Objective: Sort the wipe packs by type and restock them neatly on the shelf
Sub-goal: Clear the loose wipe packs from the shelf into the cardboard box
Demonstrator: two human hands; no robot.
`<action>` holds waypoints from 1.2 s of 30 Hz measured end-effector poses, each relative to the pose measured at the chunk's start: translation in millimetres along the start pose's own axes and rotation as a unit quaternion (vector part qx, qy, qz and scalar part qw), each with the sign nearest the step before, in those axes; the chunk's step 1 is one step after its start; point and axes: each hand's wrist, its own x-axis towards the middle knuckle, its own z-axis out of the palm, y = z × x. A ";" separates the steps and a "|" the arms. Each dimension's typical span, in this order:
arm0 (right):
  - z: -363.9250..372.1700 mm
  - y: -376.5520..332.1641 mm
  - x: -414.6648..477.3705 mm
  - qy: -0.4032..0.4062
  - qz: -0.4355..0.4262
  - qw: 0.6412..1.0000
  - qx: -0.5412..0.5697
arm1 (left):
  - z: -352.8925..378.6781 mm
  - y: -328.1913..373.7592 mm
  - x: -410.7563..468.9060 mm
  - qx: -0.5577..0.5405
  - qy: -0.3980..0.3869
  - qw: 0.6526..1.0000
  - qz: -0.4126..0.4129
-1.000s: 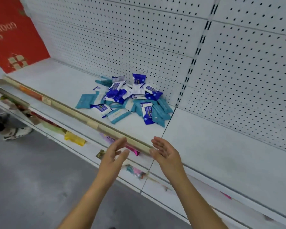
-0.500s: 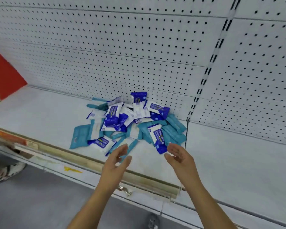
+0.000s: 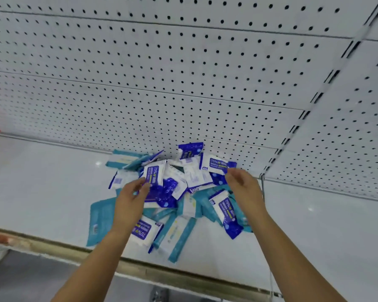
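Dozens of teal and blue-and-white plastic wipe packs (image 3: 175,234) lie heaped on the white metal shelf (image 3: 42,192). Left hand (image 3: 130,199) rests loose, open fingers on one; right hand (image 3: 243,188) touches another's corner, hold unclear. Tugging could slide slippery packs off the front. Earlier, both hands hovered short of the heap.
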 end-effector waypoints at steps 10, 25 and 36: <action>50.8 -3.0 97.0 -0.077 0.012 0.921 -0.381 | 16.8 -15.4 77.6 0.280 -0.072 0.955 -0.060; 54.5 -41.1 65.8 -0.027 0.107 0.990 -0.085 | -2.4 -36.8 109.9 0.295 -0.183 0.910 0.228; 106.7 -45.5 68.5 -0.072 0.121 0.964 -0.225 | -7.6 -28.1 120.6 0.389 -0.351 0.783 0.337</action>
